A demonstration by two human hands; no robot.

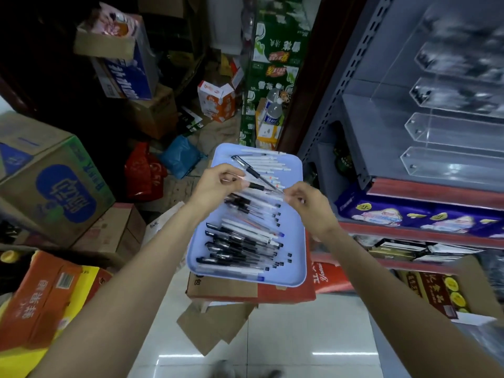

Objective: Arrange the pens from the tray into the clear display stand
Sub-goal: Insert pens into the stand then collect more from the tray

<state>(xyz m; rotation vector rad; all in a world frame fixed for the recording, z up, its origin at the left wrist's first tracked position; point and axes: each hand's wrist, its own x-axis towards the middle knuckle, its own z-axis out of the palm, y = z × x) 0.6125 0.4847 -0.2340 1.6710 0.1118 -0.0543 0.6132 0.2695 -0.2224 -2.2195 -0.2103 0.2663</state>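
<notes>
A light blue tray [293,236] rests on a cardboard box and holds several pens: white ones at its far end [268,160], black-capped clear ones [240,248] nearer me. My left hand [215,184] grips a small bunch of black pens [255,178] above the tray. My right hand [302,199] pinches the tip end of those same pens. The clear display stand [450,137], with several slanted pockets, sits on the grey shelf to the right.
The tray's cardboard box [245,291] stands on a tiled floor. Stacked cartons [51,186] crowd the left side. The metal shelf unit [341,85] on the right holds purple packs [409,216] and boxes below. Green cartons [270,64] are stacked behind.
</notes>
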